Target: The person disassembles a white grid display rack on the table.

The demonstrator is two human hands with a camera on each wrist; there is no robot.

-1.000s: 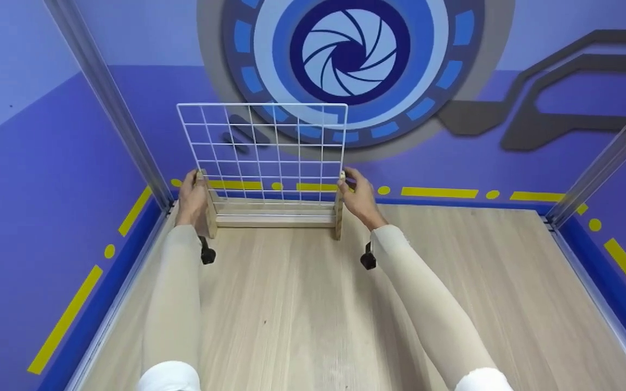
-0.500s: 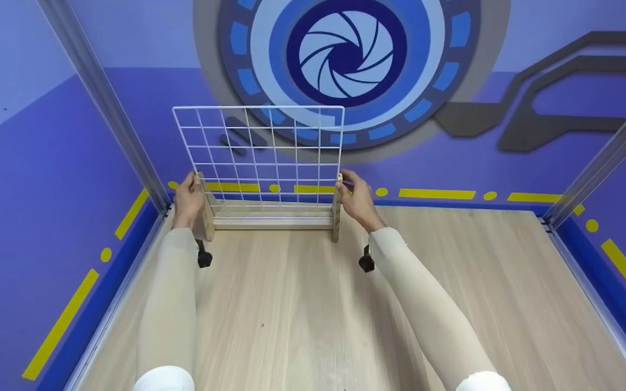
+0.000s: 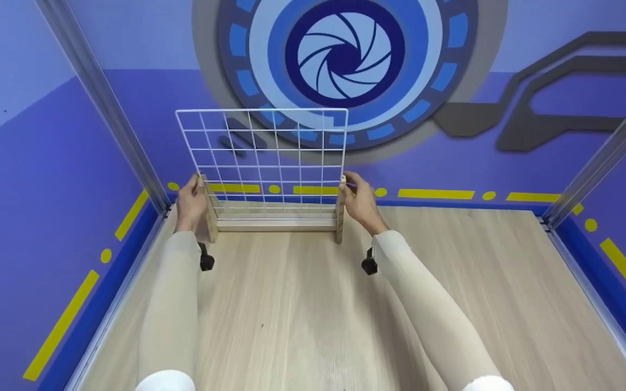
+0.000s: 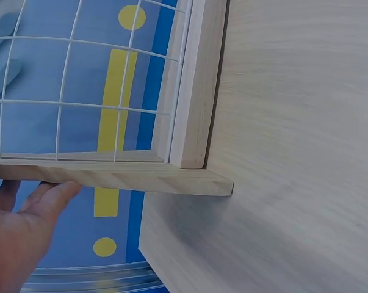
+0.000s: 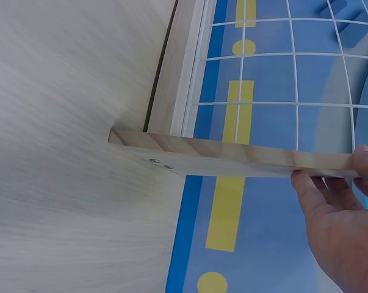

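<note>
A white wire grid panel (image 3: 264, 157) stands upright in a wooden stand with two side boards and a low crossbar (image 3: 277, 224). At the stand's left, my left hand (image 3: 191, 203) pinches the upper end of the left side board (image 4: 135, 177), fingers outside and thumb on the near edge. My right hand (image 3: 362, 201) grips the top of the right side board (image 5: 232, 152) in the same way. Two screw heads (image 5: 161, 163) show low on that board's outer face. The grid's lower edge sits between the boards behind the crossbar. Several fingertips are hidden behind the boards.
The stand rests near the back of a pale wood-grain tabletop (image 3: 302, 304). Behind it rises a blue printed wall (image 3: 427, 163). Metal posts (image 3: 112, 119) mark the corners. A black camera mount hangs below each wrist.
The stand with its grid has shifted very slightly to the right against the tabletop and wall, both hands moving with it. The head view has also drifted a little. Both grips look the same.
</note>
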